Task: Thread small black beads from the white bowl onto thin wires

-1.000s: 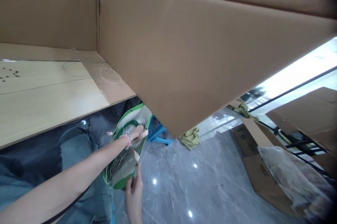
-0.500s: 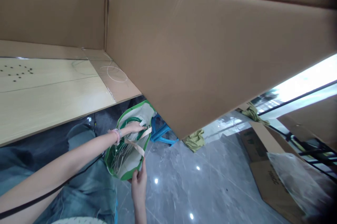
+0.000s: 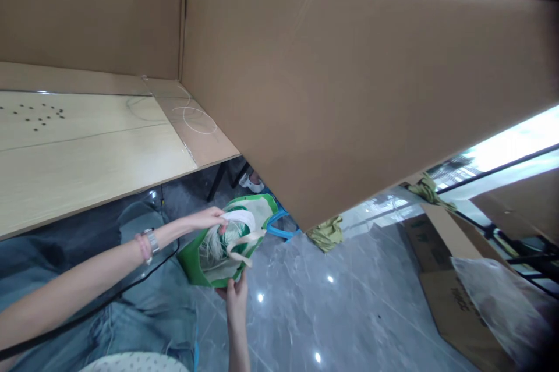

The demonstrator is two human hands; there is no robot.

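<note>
A green bag [image 3: 192,264] with a pale lining and cream handles [image 3: 244,241] hangs open beside my knees. Inside lie tangled white and green coils of thin cord [image 3: 212,247]. My left hand [image 3: 209,218], with a watch and pink bracelet on its wrist, is at the bag's mouth, thumb and fingers closed on a white coil of cord [image 3: 242,219]. My right hand [image 3: 236,289] pinches the near rim of the bag, its other fingers partly hidden behind the bag. A thin white loop of cord [image 3: 200,120] lies on the tabletop's cardboard corner.
Tall cardboard panels [image 3: 349,81] wall in the wooden table [image 3: 100,168], where several small dark dots show. On the grey floor [image 3: 305,302] are a blue stool [image 3: 279,225], olive cloth [image 3: 326,233] and a cardboard box [image 3: 449,302]. A black cable crosses my left arm.
My left hand has drawn back from deep in the bag toward its left rim with the white coil. The bag has tilted, and my right hand stays on its near rim.
</note>
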